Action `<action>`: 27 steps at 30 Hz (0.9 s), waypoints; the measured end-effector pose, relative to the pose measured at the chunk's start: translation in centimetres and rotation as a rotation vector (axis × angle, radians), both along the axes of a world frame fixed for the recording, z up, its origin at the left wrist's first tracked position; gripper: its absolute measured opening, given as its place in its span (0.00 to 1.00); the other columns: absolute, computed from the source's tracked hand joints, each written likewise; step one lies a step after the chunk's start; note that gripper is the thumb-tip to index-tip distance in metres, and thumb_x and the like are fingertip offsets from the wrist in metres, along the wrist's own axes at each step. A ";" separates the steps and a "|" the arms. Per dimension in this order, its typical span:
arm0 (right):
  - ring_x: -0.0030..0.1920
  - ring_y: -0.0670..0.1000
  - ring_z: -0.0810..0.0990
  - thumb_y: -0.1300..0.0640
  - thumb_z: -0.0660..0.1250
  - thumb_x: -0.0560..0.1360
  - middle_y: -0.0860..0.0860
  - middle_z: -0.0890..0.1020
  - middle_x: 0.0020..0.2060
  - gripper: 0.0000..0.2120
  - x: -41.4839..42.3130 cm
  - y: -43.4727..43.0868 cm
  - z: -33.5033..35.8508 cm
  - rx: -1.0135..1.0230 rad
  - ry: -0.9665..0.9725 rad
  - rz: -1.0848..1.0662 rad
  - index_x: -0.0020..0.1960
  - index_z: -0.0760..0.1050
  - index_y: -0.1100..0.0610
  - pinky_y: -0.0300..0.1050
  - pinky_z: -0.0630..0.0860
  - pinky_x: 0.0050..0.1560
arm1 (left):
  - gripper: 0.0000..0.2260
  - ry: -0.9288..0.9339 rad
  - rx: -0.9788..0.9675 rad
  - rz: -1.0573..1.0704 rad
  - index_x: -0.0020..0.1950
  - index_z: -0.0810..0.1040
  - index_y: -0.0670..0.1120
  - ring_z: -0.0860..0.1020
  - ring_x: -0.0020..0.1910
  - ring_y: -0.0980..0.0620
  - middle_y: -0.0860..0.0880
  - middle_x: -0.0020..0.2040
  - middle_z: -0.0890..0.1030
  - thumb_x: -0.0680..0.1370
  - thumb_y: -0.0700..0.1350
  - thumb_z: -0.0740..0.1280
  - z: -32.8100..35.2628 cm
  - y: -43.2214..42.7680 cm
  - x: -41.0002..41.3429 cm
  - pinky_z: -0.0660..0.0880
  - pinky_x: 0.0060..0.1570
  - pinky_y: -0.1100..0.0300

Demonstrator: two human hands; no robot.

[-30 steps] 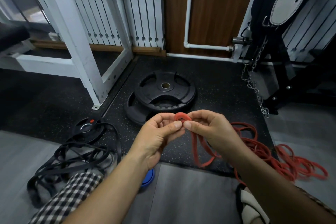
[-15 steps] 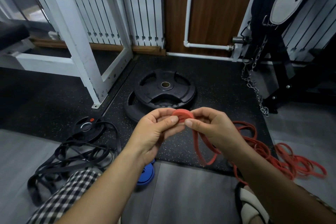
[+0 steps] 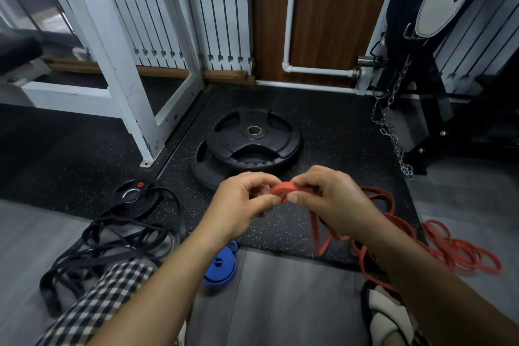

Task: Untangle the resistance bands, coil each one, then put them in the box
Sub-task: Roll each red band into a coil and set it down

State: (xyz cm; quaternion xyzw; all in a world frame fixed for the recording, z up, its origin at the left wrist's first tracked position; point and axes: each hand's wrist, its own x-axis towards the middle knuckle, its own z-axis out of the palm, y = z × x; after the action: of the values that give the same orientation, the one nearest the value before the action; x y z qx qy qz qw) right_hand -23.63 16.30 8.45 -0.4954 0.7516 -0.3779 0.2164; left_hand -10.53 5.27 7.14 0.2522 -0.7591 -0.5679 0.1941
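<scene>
Pinching a small red coil (image 3: 285, 188) between them, the left hand (image 3: 241, 205) and right hand (image 3: 331, 199) hold it above the mat (image 3: 337, 132); its loose tail (image 3: 317, 233) hangs toward the red pile (image 3: 460, 250). A blue coil (image 3: 222, 268) lies below, black bands (image 3: 112, 244) left.

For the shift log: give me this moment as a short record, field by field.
activity: coiling a red band
left hand: pinches the red coil
right hand: pinches the same coil
loose tail: hangs from the coil to the floor
red pile: floor, right, uncoiled
black bands: floor, left, tangled
blue band: coiled, on floor
box: not in view
</scene>
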 end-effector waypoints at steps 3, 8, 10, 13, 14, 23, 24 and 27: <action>0.33 0.40 0.74 0.59 0.70 0.71 0.45 0.79 0.34 0.05 0.5 0.0 0.2 -0.078 -0.237 -0.038 0.43 0.78 0.49 0.32 0.71 0.37 | 0.11 0.102 0.281 0.055 0.44 0.81 0.45 0.80 0.32 0.55 0.47 0.33 0.81 0.70 0.30 0.68 0.4 0.2 0.0 0.77 0.34 0.66; 0.38 0.40 0.81 0.61 0.71 0.70 0.46 0.84 0.38 0.08 0.8 -0.2 -0.3 -0.198 -0.529 -0.117 0.47 0.80 0.52 0.31 0.75 0.39 | 0.08 0.263 0.717 0.189 0.46 0.79 0.40 0.82 0.33 0.54 0.46 0.35 0.84 0.71 0.30 0.65 0.1 1.7 -0.9 0.79 0.35 0.65; 0.42 0.41 0.82 0.61 0.71 0.69 0.48 0.84 0.41 0.09 1.1 -0.3 -0.7 -0.238 -0.547 -0.159 0.48 0.80 0.53 0.32 0.75 0.42 | 0.08 0.308 0.829 0.217 0.47 0.79 0.39 0.83 0.34 0.54 0.47 0.35 0.84 0.72 0.30 0.64 0.1 2.2 -1.1 0.78 0.34 0.67; 0.44 0.43 0.83 0.62 0.71 0.70 0.49 0.84 0.43 0.10 1.5 -0.5 -0.9 -0.250 -0.537 -0.171 0.50 0.80 0.54 0.34 0.78 0.45 | 0.08 0.354 0.894 0.215 0.47 0.79 0.38 0.83 0.35 0.54 0.46 0.37 0.84 0.73 0.30 0.63 0.1 2.3 -1.2 0.78 0.33 0.68; 0.46 0.44 0.82 0.61 0.70 0.71 0.49 0.84 0.44 0.09 1.5 -0.4 -0.9 -0.245 -0.512 -0.170 0.51 0.80 0.54 0.36 0.78 0.47 | 0.08 0.347 0.873 0.204 0.47 0.79 0.38 0.83 0.36 0.54 0.45 0.37 0.84 0.73 0.30 0.63 0.0 2.1 -1.3 0.78 0.34 0.67; 0.41 0.43 0.75 0.56 0.68 0.73 0.44 0.76 0.39 0.04 0.4 0.2 -0.3 0.047 0.084 -0.029 0.46 0.79 0.48 0.39 0.72 0.41 | 0.15 0.034 0.035 -0.001 0.47 0.80 0.52 0.75 0.36 0.52 0.46 0.41 0.80 0.70 0.32 0.70 0.2 0.0 -0.5 0.74 0.35 0.65; 0.40 0.42 0.76 0.56 0.69 0.73 0.44 0.77 0.39 0.04 0.5 0.2 -0.3 0.039 0.071 -0.025 0.46 0.79 0.48 0.37 0.71 0.40 | 0.14 0.039 0.017 -0.004 0.45 0.80 0.52 0.76 0.37 0.50 0.44 0.40 0.81 0.70 0.31 0.70 0.3 -0.1 -0.5 0.74 0.37 0.62; 0.39 0.39 0.80 0.61 0.71 0.71 0.43 0.82 0.37 0.08 0.6 0.1 0.3 -0.086 -0.245 -0.055 0.47 0.79 0.50 0.30 0.75 0.41 | 0.11 0.128 0.144 0.041 0.42 0.81 0.47 0.79 0.34 0.52 0.48 0.35 0.82 0.70 0.30 0.69 0.4 0.0 -0.4 0.77 0.36 0.65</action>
State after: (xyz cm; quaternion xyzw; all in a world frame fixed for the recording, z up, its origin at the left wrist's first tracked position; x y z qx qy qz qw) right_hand -22.99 16.39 8.72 -0.4337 0.7158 -0.4733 0.2747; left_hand -10.95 5.23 7.57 0.2440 -0.6969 -0.6321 0.2352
